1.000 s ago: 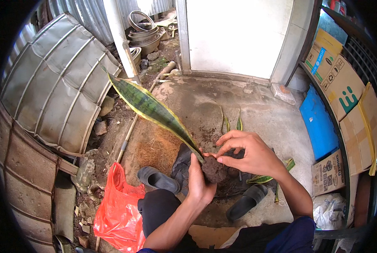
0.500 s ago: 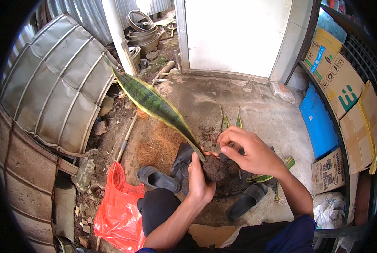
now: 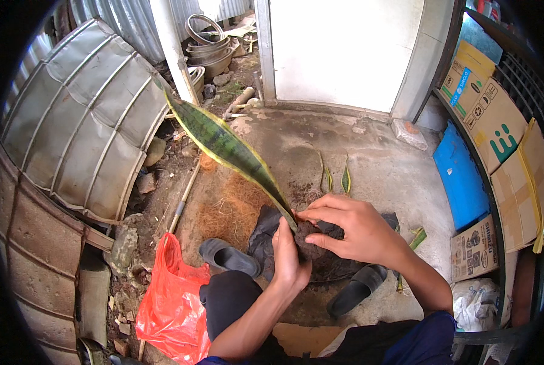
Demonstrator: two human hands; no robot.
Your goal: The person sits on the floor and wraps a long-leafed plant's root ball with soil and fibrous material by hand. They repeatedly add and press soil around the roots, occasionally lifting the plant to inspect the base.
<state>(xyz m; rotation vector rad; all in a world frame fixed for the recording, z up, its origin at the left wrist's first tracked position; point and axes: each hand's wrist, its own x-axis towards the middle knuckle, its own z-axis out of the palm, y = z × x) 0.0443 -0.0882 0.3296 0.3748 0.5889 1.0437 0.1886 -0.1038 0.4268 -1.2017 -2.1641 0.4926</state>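
A long snake plant leaf (image 3: 223, 143), green with yellow edges, slants up to the left from a dark clump of soil (image 3: 304, 234) at its base. My left hand (image 3: 289, 258) is closed around the leaf's base and supports the clump from the left and below. From the right, my right hand (image 3: 366, 231) bends over the clump, thumb and fingers pressed on the soil. Beneath my hands lies a dark plastic sheet (image 3: 261, 237) with loose soil, partly covered by my hands. Smaller snake plant leaves (image 3: 346, 179) with roots lie just beyond.
Coconut fibre (image 3: 232, 210) is heaped left of the sheet. Two dark slippers (image 3: 229, 257) flank it. A red plastic bag (image 3: 173, 298) lies by my left knee. Cardboard boxes (image 3: 488, 115) and a blue panel (image 3: 461, 170) stand right; a metal sheet (image 3: 83, 121) leans left.
My right hand has moved left and slightly down, bringing its fingers onto the soil clump. My left hand and the leaf stay nearly in place.
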